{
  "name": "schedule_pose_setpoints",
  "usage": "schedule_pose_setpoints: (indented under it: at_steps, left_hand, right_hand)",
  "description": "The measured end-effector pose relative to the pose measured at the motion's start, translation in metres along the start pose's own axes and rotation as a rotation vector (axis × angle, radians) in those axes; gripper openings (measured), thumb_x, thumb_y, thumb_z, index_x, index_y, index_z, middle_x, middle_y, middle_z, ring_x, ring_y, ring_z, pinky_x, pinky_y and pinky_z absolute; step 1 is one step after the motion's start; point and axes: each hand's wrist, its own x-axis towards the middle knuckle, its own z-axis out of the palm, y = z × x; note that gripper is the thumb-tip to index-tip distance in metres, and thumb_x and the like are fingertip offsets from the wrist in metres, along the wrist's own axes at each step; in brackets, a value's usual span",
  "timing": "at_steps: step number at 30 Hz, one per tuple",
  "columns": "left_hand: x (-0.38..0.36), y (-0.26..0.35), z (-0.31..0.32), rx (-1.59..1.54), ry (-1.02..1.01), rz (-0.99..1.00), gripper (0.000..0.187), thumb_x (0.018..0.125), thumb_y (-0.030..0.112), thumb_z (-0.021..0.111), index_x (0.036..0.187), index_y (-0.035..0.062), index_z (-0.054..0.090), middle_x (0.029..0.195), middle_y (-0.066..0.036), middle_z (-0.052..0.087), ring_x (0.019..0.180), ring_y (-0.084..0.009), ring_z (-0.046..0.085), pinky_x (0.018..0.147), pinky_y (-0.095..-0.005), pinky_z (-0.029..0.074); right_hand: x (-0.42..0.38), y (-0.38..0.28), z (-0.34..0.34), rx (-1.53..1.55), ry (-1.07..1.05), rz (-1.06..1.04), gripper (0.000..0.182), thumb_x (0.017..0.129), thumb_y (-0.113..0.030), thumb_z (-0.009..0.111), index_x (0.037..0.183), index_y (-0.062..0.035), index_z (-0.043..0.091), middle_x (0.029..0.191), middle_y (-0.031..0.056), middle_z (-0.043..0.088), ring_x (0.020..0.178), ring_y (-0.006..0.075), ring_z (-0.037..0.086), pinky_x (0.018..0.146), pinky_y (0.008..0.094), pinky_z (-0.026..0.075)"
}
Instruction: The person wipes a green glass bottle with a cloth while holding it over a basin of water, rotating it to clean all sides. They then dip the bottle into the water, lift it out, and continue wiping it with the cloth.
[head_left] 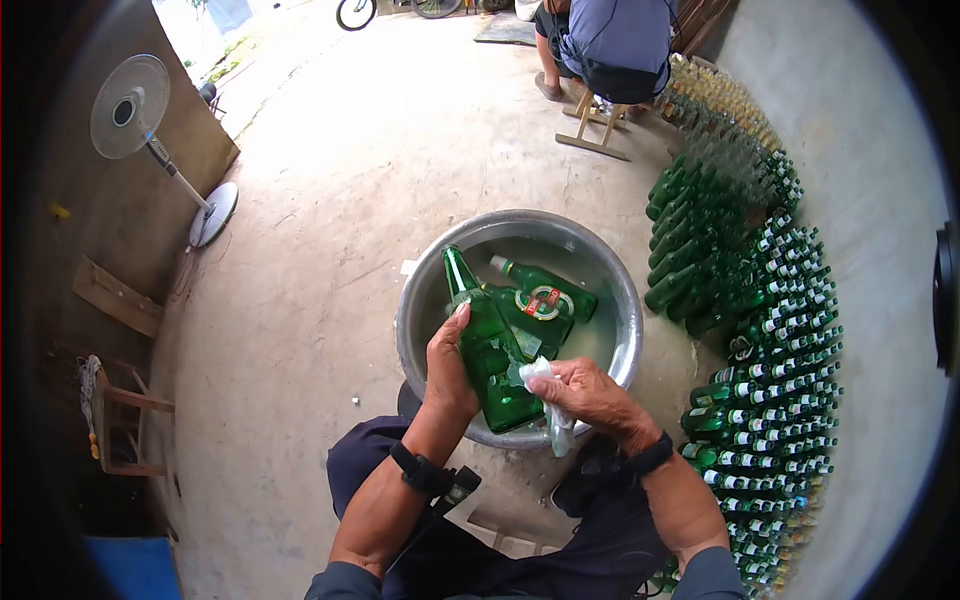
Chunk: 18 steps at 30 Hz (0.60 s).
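Note:
My left hand point(450, 365) is wrapped round a green glass bottle point(490, 350), tilted with its neck pointing up and away, over a metal basin point(622, 300). Pinched in my right hand point(590, 395) is a wet white cloth point(558, 425), close against the lower part of that bottle. No printed label shows on the held bottle, though pale wet patches cling to its side. In the basin's cloudy water lie other green bottles; one labelled bottle point(545, 303) has a red and white label, and another bottle point(560, 285) rests behind it.
Rows of green bottles point(770, 400) line the right wall, with clear bottles point(720, 100) farther back. A person point(615, 50) sits on a wooden stool point(595, 130) ahead. A standing fan point(130, 108) and a wooden chair point(130, 420) are on the left.

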Motion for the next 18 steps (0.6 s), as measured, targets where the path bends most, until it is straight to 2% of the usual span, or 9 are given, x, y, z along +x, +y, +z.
schedule_pose_setpoints:
  at_steps: [1, 4, 5, 11, 12, 15, 16, 17, 18]
  left_hand:
    - [0.003, -0.001, -0.004, 0.011, -0.026, 0.006, 0.030, 0.101, 0.034, 0.056, 0.114, 0.0076, 0.065, 0.098, -0.008, 0.070, 0.084, -0.0207, 0.069, 0.076, -0.0376, 0.058]
    - [0.004, -0.004, -0.006, 0.018, -0.063, -0.008, 0.032, 0.101, 0.034, 0.055, 0.115, 0.0067, 0.065, 0.099, -0.008, 0.070, 0.083, -0.0209, 0.069, 0.076, -0.0370, 0.058]
    - [0.003, -0.007, -0.006, 0.013, -0.074, -0.026, 0.032, 0.101, 0.034, 0.055, 0.116, 0.0065, 0.065, 0.099, -0.008, 0.070, 0.083, -0.0209, 0.070, 0.076, -0.0367, 0.058]
    - [0.001, -0.009, 0.000, 0.096, -0.044, 0.068, 0.031, 0.102, 0.032, 0.055, 0.118, 0.0058, 0.063, 0.100, -0.008, 0.070, 0.085, -0.0198, 0.070, 0.076, -0.0361, 0.059]
    - [0.003, -0.011, -0.002, 0.070, -0.042, 0.067, 0.031, 0.101, 0.031, 0.057, 0.118, 0.0058, 0.062, 0.100, -0.008, 0.069, 0.086, -0.0196, 0.070, 0.077, -0.0360, 0.059]
    - [0.006, -0.015, -0.010, 0.041, -0.048, 0.065, 0.030, 0.100, 0.031, 0.060, 0.117, 0.0066, 0.061, 0.101, -0.008, 0.069, 0.087, -0.0195, 0.070, 0.077, -0.0358, 0.059]
    - [0.006, -0.016, -0.011, 0.040, -0.044, 0.064, 0.030, 0.100, 0.031, 0.060, 0.117, 0.0066, 0.061, 0.101, -0.008, 0.069, 0.087, -0.0195, 0.070, 0.077, -0.0358, 0.059]
    - [0.007, -0.017, -0.011, 0.040, -0.038, 0.065, 0.029, 0.100, 0.031, 0.061, 0.116, 0.0070, 0.061, 0.101, -0.008, 0.069, 0.087, -0.0193, 0.069, 0.077, -0.0358, 0.058]
    - [0.006, -0.017, -0.012, 0.039, -0.032, 0.067, 0.028, 0.099, 0.030, 0.062, 0.115, 0.0075, 0.060, 0.101, -0.008, 0.068, 0.087, -0.0192, 0.069, 0.077, -0.0358, 0.058]
  right_hand:
    - [0.000, 0.001, -0.001, 0.003, 0.000, 0.002, 0.043, 0.101, -0.042, 0.067, 0.108, -0.0004, 0.073, 0.079, -0.0048, 0.062, 0.071, 0.0038, 0.052, 0.063, 0.0231, 0.043]
    - [0.001, 0.005, -0.003, 0.077, -0.057, -0.017, 0.045, 0.097, -0.038, 0.073, 0.120, 0.0012, 0.072, 0.099, 0.0032, 0.073, 0.094, 0.0081, 0.062, 0.084, 0.0263, 0.051]
    - [0.001, 0.006, -0.002, 0.081, -0.058, -0.011, 0.045, 0.097, -0.038, 0.073, 0.120, 0.0012, 0.072, 0.099, 0.0032, 0.073, 0.094, 0.0081, 0.062, 0.084, 0.0263, 0.051]
    - [0.002, 0.000, 0.011, -0.123, 0.123, -0.014, 0.049, 0.097, -0.044, 0.072, 0.106, 0.0041, 0.075, 0.081, -0.0002, 0.067, 0.079, 0.0056, 0.055, 0.070, 0.0264, 0.048]
    - [0.003, 0.004, 0.017, -0.063, 0.178, -0.051, 0.049, 0.098, -0.044, 0.071, 0.101, 0.0041, 0.076, 0.075, -0.0014, 0.063, 0.075, 0.0052, 0.050, 0.065, 0.0281, 0.046]
    - [0.008, 0.008, 0.022, -0.056, 0.235, -0.048, 0.050, 0.098, -0.046, 0.069, 0.099, 0.0035, 0.076, 0.072, -0.0023, 0.061, 0.072, 0.0050, 0.049, 0.063, 0.0278, 0.045]
    - [0.011, 0.008, 0.026, -0.039, 0.280, -0.061, 0.055, 0.099, -0.048, 0.067, 0.080, 0.0040, 0.071, 0.063, -0.0035, 0.052, 0.066, 0.0061, 0.043, 0.058, 0.0301, 0.041]
    - [0.013, 0.007, 0.026, -0.037, 0.280, -0.059, 0.055, 0.099, -0.048, 0.067, 0.080, 0.0040, 0.071, 0.063, -0.0035, 0.052, 0.066, 0.0061, 0.043, 0.058, 0.0301, 0.041]
    - [0.016, 0.006, 0.025, -0.089, 0.309, -0.046, 0.059, 0.100, -0.048, 0.066, 0.072, 0.0037, 0.065, 0.060, -0.0032, 0.047, 0.064, 0.0069, 0.040, 0.056, 0.0316, 0.039]
